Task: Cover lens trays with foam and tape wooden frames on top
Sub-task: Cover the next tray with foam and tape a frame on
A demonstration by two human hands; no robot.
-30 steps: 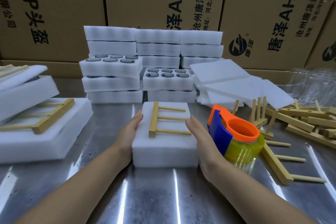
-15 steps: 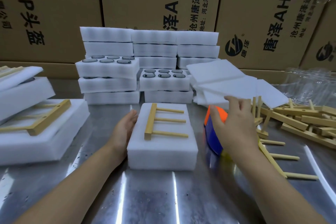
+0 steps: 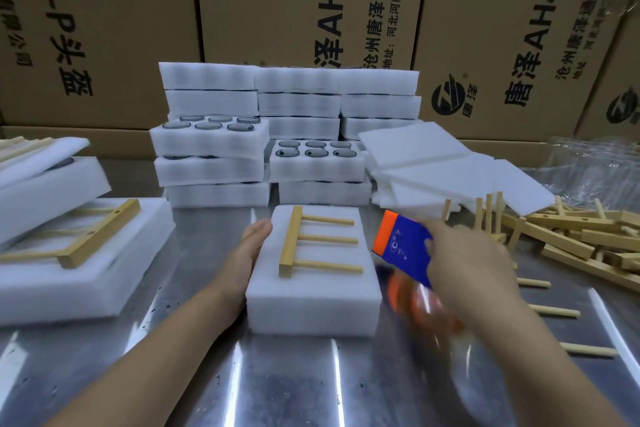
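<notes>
A white foam-covered tray (image 3: pixel 313 302) lies on the steel table in front of me, with a wooden comb-shaped frame (image 3: pixel 311 241) flat on top. My left hand (image 3: pixel 247 253) rests with straight fingers against the tray's left side. My right hand (image 3: pixel 474 263) grips the orange and blue tape dispenser (image 3: pixel 403 246), lifted and tilted just right of the tray; its tape roll is motion-blurred.
Stacks of foam lens trays (image 3: pixel 211 146) stand behind, two showing dark lenses. Loose foam sheets (image 3: pixel 433 163) lie at the back right, a pile of wooden frames (image 3: pixel 571 239) at the right. Taped trays (image 3: pixel 69 263) sit at the left. Cardboard boxes (image 3: pixel 304 3) wall the back.
My right hand left the tray's right side, reached over the tape dispenser, then took hold of it and lifted it. The left hand stayed against the tray.
</notes>
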